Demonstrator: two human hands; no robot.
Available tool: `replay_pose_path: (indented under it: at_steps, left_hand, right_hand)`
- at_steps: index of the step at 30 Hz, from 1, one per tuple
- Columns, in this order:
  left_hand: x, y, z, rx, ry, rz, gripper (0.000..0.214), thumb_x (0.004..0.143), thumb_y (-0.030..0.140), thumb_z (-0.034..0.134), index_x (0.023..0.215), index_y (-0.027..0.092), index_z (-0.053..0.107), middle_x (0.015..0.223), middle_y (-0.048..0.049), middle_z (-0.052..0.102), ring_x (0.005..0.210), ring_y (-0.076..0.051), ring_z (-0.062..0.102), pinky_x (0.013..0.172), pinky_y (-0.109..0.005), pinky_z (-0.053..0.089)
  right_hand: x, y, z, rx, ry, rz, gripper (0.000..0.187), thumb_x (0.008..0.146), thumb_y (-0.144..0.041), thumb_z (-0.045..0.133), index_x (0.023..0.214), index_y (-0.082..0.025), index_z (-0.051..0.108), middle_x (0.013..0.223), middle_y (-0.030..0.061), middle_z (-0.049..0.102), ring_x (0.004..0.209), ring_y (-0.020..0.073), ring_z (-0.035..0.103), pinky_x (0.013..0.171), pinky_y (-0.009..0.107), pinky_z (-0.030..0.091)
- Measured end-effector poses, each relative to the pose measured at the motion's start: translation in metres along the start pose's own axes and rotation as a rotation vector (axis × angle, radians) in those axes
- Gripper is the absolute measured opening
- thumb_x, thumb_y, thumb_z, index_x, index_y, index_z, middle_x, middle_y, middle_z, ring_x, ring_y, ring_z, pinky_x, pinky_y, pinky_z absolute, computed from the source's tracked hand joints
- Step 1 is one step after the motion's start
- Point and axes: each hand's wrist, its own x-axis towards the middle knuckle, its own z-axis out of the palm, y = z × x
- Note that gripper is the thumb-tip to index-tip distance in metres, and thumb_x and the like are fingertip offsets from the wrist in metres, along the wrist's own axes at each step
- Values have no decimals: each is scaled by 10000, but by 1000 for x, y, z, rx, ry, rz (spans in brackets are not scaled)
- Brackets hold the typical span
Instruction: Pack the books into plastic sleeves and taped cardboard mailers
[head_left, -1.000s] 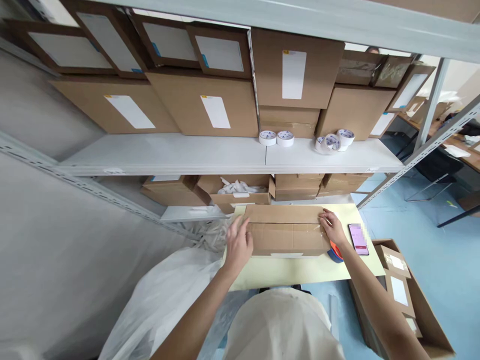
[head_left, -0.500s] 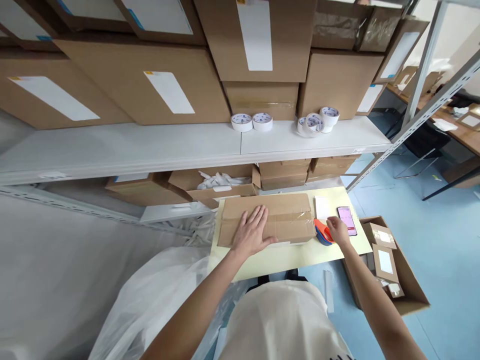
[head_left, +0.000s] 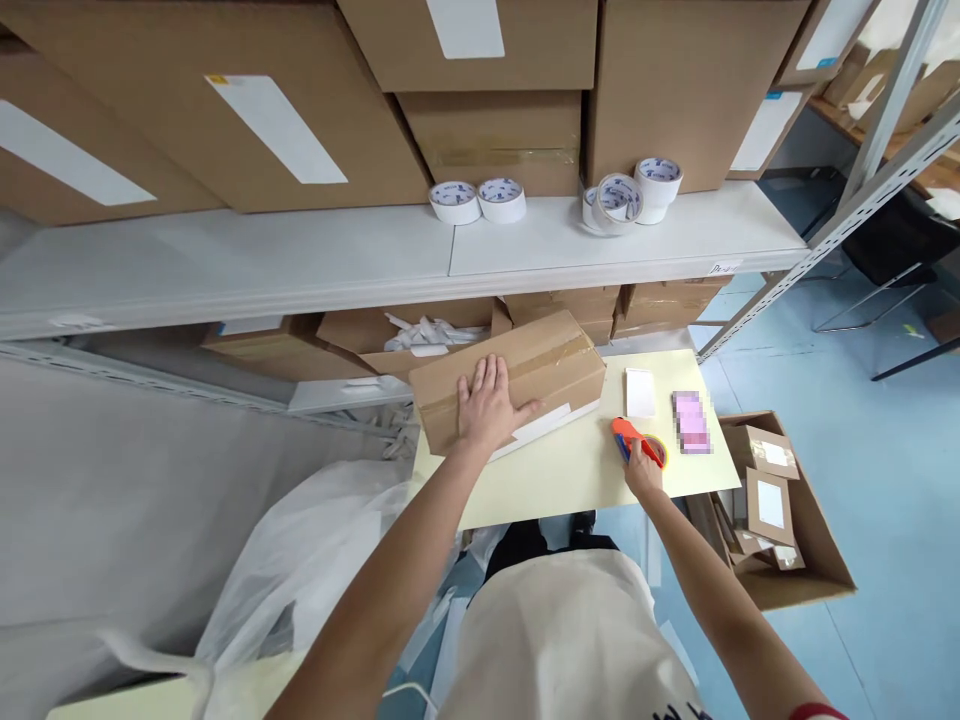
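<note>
A long brown cardboard box (head_left: 525, 365) taped along its top lies slantwise on a pale yellow table (head_left: 570, 480). My left hand (head_left: 487, 405) rests flat on the box's near end, fingers spread. To the right, my right hand (head_left: 643, 470) is closed round an orange and blue tape dispenser (head_left: 636, 440) that sits on the table. A white label (head_left: 640, 392) and a phone (head_left: 691, 421) lie just beyond the dispenser.
A white shelf (head_left: 375, 265) above the table carries large cardboard boxes and several tape rolls (head_left: 630, 190). An open carton (head_left: 787, 510) with small packets stands on the blue floor at right. A big white plastic bag (head_left: 315, 590) hangs at left.
The box has turned slantwise and slid toward the shelf under my left hand. My right hand left the box's right end and closed on the tape dispenser.
</note>
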Motion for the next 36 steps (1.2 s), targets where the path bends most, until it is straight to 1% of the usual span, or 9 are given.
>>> replay_pose_path:
  at_steps: [6, 11, 15, 20, 23, 27, 30, 33, 36]
  left_hand:
    - [0, -7, -3, 2, -70, 92, 977, 809, 698, 461, 1526, 79, 222, 1596, -188, 215, 1480, -341, 177, 1171, -525, 166]
    - [-13, -13, -2, -44, -61, 214, 957, 799, 674, 512, 1523, 106, 250, 1602, -168, 211, 1485, -334, 162, 1182, -518, 140]
    - [-31, -16, -1, -123, -57, 391, 958, 753, 635, 605, 1511, 136, 296, 1592, -155, 255, 1484, -314, 179, 1198, -484, 108]
    - [-57, -18, -5, -359, -81, 503, 974, 664, 619, 698, 1462, 148, 398, 1510, -167, 418, 1424, -343, 324, 1197, -498, 132]
    - [-62, -23, -8, -705, -100, 440, 776, 721, 638, 634, 1348, 190, 540, 1378, -134, 576, 1314, -326, 480, 1158, -491, 258]
    - [-54, -30, -11, -1379, -59, 224, 633, 830, 707, 427, 1077, 188, 693, 1128, -111, 715, 1129, -277, 626, 1030, -418, 446]
    - [-43, -33, -17, -1736, -108, -57, 492, 764, 637, 614, 896, 172, 702, 921, -87, 745, 907, -225, 698, 885, -375, 533]
    - [-33, -31, -25, -1823, -229, -293, 340, 651, 446, 797, 774, 152, 680, 747, -45, 721, 690, -161, 693, 722, -302, 553]
    - [-27, -31, -32, -1772, -218, -386, 267, 603, 325, 841, 671, 140, 660, 657, -34, 698, 612, -148, 678, 651, -275, 544]
  right_hand:
    - [-13, 17, -16, 356, 125, -80, 528, 802, -161, 497, 1321, -187, 404, 906, 66, 667, 769, 225, 640, 687, 323, 469]
    - [-35, 11, -89, 1000, 492, -363, 495, 812, -319, 479, 1292, -230, 396, 893, 24, 634, 733, 187, 597, 650, 309, 487]
    - [-49, -52, -160, 855, 558, -562, 335, 859, -410, 428, 1086, -204, 563, 843, 26, 633, 687, 178, 567, 621, 293, 460]
    - [-48, -148, -184, 506, 189, -712, 396, 897, -518, 437, 883, -189, 656, 803, 38, 678, 755, 193, 604, 688, 285, 464]
    - [-40, -172, -175, 342, 91, -682, 409, 907, -525, 435, 847, -192, 664, 778, 30, 690, 724, 183, 612, 669, 275, 455]
    - [-33, -171, -168, 263, 93, -691, 421, 916, -517, 408, 842, -190, 664, 785, 32, 699, 717, 180, 618, 660, 272, 453]
    - [-32, -167, -168, 244, 88, -715, 453, 917, -537, 397, 849, -186, 674, 781, 36, 705, 718, 184, 622, 660, 273, 467]
    - [-36, -170, -167, 222, 123, -683, 455, 915, -545, 411, 873, -189, 691, 794, 39, 714, 738, 191, 629, 657, 273, 476]
    - [-43, -176, -168, 178, 146, -661, 435, 909, -539, 432, 864, -198, 699, 793, 38, 717, 742, 193, 629, 646, 270, 470]
